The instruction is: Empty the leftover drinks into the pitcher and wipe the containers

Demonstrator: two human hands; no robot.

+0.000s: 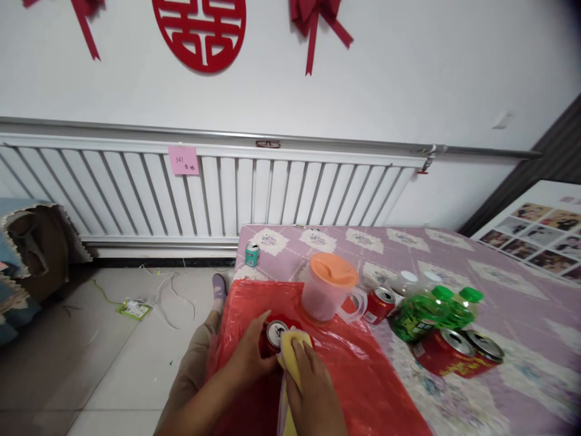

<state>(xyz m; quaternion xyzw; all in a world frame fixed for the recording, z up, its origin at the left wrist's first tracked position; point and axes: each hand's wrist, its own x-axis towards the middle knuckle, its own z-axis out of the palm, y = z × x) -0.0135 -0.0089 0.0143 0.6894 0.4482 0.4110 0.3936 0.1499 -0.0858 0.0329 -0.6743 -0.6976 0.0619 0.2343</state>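
Observation:
A red drink can [277,332] with its silver top facing up stands on a red plastic sheet [372,387]. Round its left side curl the fingers of my left hand [252,351]. My right hand [313,387] grips a folded yellow cloth [295,346], which is pressed against the can's right side. Just beyond my hands is a clear plastic pitcher [320,297] with an orange lid [333,269]. The lower part of the can is hidden by my hands and the cloth.
Right of the pitcher stand a red can [379,304], green-capped bottles [417,315], white-capped bottles [405,280] and large red cans [445,352]. A small teal can [252,255] is near the flowered tablecloth's [399,239] left edge. A power strip [135,308] lies on the floor.

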